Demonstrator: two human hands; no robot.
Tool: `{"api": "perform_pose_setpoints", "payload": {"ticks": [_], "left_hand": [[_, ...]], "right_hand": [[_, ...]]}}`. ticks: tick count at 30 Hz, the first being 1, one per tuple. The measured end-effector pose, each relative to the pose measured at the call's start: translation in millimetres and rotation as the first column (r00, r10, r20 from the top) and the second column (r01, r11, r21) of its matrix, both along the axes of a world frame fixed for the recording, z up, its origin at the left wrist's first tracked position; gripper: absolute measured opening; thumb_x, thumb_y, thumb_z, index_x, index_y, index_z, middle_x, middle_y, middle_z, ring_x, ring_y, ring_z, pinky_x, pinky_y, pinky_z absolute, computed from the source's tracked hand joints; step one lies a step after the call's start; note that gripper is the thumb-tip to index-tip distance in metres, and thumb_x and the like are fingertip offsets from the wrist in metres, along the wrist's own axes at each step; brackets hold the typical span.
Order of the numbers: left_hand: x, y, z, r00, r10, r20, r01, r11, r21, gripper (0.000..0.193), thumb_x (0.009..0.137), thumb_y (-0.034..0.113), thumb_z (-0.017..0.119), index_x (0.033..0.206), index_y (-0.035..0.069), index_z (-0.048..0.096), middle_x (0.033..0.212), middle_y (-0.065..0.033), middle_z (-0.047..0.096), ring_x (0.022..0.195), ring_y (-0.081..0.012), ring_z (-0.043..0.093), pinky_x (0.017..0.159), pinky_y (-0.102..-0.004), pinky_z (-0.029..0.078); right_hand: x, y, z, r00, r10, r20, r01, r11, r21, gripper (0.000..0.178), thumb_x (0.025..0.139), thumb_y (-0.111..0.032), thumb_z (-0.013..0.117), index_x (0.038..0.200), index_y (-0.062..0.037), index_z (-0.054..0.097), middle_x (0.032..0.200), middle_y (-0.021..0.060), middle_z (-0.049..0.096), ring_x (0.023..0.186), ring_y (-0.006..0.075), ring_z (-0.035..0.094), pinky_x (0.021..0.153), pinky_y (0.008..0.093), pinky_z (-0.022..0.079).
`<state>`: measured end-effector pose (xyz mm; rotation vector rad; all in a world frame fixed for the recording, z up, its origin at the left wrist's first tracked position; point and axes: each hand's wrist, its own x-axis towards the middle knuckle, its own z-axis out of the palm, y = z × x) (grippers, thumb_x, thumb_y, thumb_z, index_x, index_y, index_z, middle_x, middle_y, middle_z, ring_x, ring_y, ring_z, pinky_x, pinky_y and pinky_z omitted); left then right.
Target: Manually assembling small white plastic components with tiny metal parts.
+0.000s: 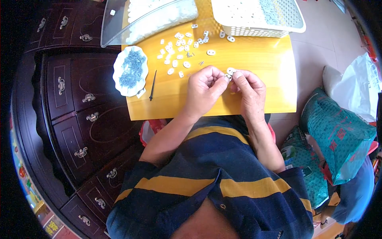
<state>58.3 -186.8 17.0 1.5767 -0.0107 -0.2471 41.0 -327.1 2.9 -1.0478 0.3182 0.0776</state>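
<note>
My left hand (203, 89) and my right hand (251, 89) meet over the near half of the yellow tabletop (274, 71), fingers pinched. Between their fingertips is a small white oval plastic piece (230, 71) with dark holes. A second small pale part seems pressed against it at my left thumb, too small to make out fully. Several like white two-hole pieces (186, 64) lie scattered beyond my left hand. Among them are a few tiny metal screws or pins (190, 55). A thin black pointed tool (153, 85) rests left of my hands.
A scalloped white dish (117, 75) of small grey metal parts stands at the table's left edge. At the back are a clear bin (115, 30) of white pieces and a white perforated basket (258, 31). Dark drawers (95, 99) flank the left; green bags (334, 131) and a person's blue-clad part (356, 199) are right.
</note>
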Motion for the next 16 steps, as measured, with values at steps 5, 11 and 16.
{"api": "perform_pose_setpoints", "payload": {"ticks": [5, 11, 16], "left_hand": [[-0.6, -0.3, -0.9, 1.0, 0.01, 0.009, -0.01, 1.0, 0.001, 0.007, 0.09, 0.006, 0.062, 0.085, 0.002, 0.06, 0.068, 0.0004, 0.059, 0.056, -0.0024, 0.05, 0.05, -0.0173, 0.04], [-1.5, -0.1, -2.9, 0.999, 0.019, 0.026, -0.019, 1.0, 0.018, 0.007, 0.091, 0.006, 0.062, 0.085, 0.001, 0.06, 0.068, -0.0003, 0.06, 0.056, -0.0029, 0.051, 0.05, -0.0175, 0.04], [-2.1, -1.9, -2.9, 0.999, 0.031, 0.023, -0.031, 0.999, -0.026, 0.008, 0.091, 0.007, 0.062, 0.086, 0.002, 0.061, 0.069, -0.0009, 0.06, 0.057, -0.0035, 0.051, 0.051, -0.0179, 0.041]], "right_hand": [[-0.1, -0.4, 2.3, 1.0, 0.001, -0.01, -0.001, 1.0, -0.01, 0.015, 0.092, -0.014, 0.064, 0.097, -0.0016, 0.07, 0.078, 0.0011, 0.064, 0.067, 0.0067, 0.054, 0.063, 0.0202, 0.042], [-0.9, 0.8, -1.8, 1.0, 0.008, -0.008, -0.008, 1.0, -0.011, 0.015, 0.092, -0.015, 0.064, 0.096, -0.0019, 0.069, 0.078, 0.0008, 0.064, 0.067, 0.0068, 0.054, 0.064, 0.0203, 0.042], [-1.6, 3.0, -1.8, 1.0, 0.018, 0.0, -0.018, 1.0, -0.004, 0.016, 0.093, -0.016, 0.064, 0.096, -0.0015, 0.069, 0.078, 0.0013, 0.064, 0.069, 0.0072, 0.055, 0.065, 0.0207, 0.043]]}}
